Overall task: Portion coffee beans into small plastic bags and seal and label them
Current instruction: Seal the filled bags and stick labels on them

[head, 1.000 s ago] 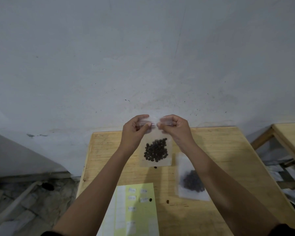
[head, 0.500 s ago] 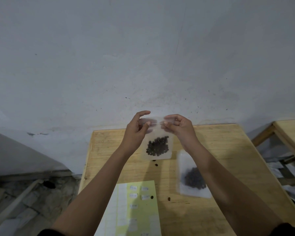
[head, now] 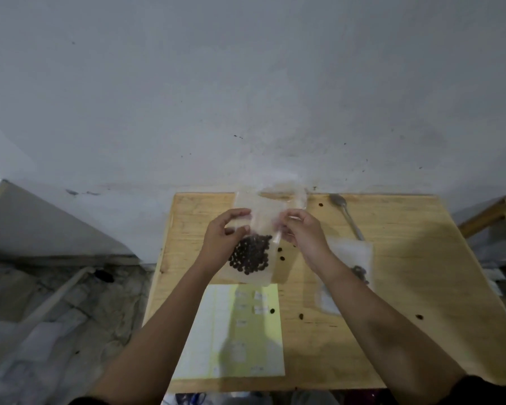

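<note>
A: In the head view, which way does the bag (head: 260, 217) run?

B: Its long axis runs away from the person. The mouth end points toward the wall (head: 246, 97) and the bottom end is nearest the body. The coffee beans (head: 250, 255) are heaped in the bottom end, below both sets of fingers (head: 240, 213).

A: And the grip?

B: The left hand (head: 225, 235) pinches the bag's left edge between thumb and curled fingers. The right hand (head: 301, 232) pinches the right edge likewise. The bag is held up over the bench (head: 406, 258).

A: What's hard to make out?

B: The mouth, beyond the fingers, is clear film and blurred, so I cannot tell whether it is sealed. Right of the right fingers a second bag (head: 351, 252) lies flat, partly hidden by the forearm. A spoon (head: 346, 214) lies just beyond it. Nearer the person than the fingers is a label sheet (head: 240, 331), its writing too small to read.
</note>
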